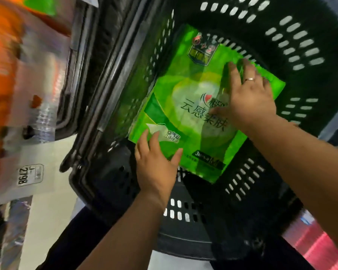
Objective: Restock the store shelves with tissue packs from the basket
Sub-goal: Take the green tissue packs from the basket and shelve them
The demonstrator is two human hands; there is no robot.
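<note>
Both hands reach into the black basket [293, 45]: left hand [154, 164] and right hand [250, 96] lie flat, fingers apart, on the green tissue pack [189, 90], apparently positioning to lift it.

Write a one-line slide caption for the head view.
Both hands, left hand and right hand, rest open on a green tissue pack inside a black basket.
</note>
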